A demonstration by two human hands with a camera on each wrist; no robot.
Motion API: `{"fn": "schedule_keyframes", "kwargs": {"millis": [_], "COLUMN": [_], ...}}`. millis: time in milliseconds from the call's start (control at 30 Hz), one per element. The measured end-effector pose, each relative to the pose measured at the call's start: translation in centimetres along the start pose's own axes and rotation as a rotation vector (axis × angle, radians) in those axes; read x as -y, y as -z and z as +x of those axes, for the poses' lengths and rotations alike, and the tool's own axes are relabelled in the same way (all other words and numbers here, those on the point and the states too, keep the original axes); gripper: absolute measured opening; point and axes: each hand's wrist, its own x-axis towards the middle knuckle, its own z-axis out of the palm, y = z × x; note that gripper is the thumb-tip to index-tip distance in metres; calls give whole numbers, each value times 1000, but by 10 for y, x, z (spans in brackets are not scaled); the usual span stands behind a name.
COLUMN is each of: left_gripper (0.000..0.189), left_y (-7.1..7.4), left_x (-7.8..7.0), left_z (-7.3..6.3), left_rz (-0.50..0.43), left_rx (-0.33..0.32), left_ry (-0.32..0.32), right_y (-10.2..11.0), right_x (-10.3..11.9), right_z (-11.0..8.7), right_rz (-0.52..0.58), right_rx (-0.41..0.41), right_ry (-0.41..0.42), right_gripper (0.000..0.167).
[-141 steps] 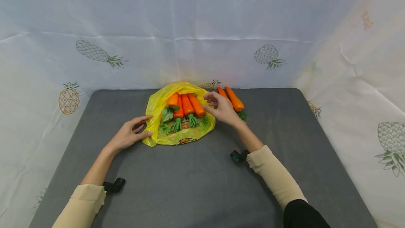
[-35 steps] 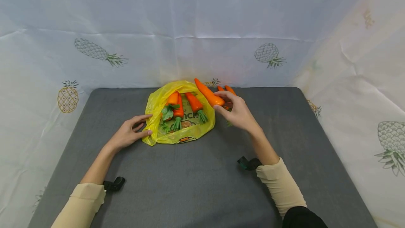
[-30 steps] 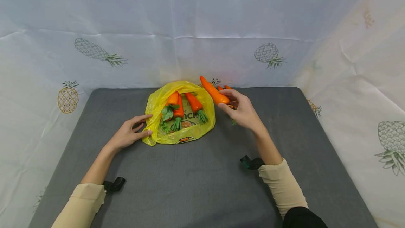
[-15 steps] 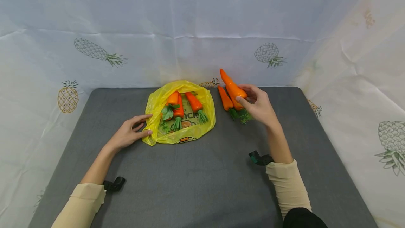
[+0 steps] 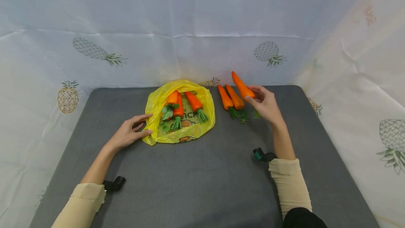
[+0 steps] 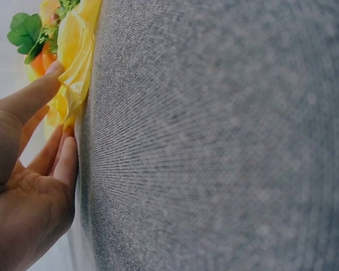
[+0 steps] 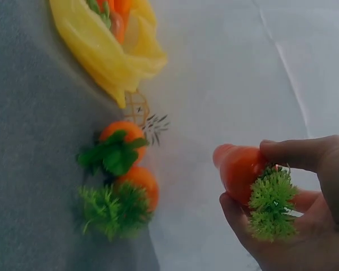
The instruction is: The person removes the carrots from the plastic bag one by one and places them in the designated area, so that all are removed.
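At the left side of a yellow plastic bag (image 5: 207, 129), my left hand (image 5: 129, 133) touches the edge with thumb and fingertips spread apart. In the left wrist view my left thumb (image 6: 37, 93) lies on the yellow plastic. My right hand (image 5: 265, 105) pinches an orange carrot (image 5: 242, 85) by its thick end, tip pointing up and away. Frilly green leaves (image 7: 271, 203) hang from that carrot in the right wrist view. To its left, two more carrots lie side by side, a nearer-bag carrot (image 5: 224, 97) and a middle carrot (image 5: 235, 97).
Inside the bag's open mouth lie a few carrots, among them a right-hand carrot (image 5: 193, 102), and some leafy greens (image 5: 167, 112). The grey tabletop (image 5: 190, 178) backs onto a white cloth (image 5: 205, 17) with pineapple prints.
My right hand, empty at the bag at first, has taken a carrot out and carried it right, past the two carrots on the table. The left hand stays at the bag.
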Motion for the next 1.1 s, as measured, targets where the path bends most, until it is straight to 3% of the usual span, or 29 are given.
{"fn": "schedule_keyframes", "kwargs": {"millis": [700, 1100], "left_gripper": [70, 70], "left_y": [1, 1], "left_x": [-2, -1], "left_z": [-1, -1], "left_rz": [-12, -15], "left_rx": [8, 6], "left_ry": [11, 9], "right_y": [5, -1], "right_x": [-51, -62], "right_z": [12, 16], "right_rz": [-36, -70], "right_rx": [49, 81], "right_ry": [-145, -184], "right_gripper": [53, 54]}}
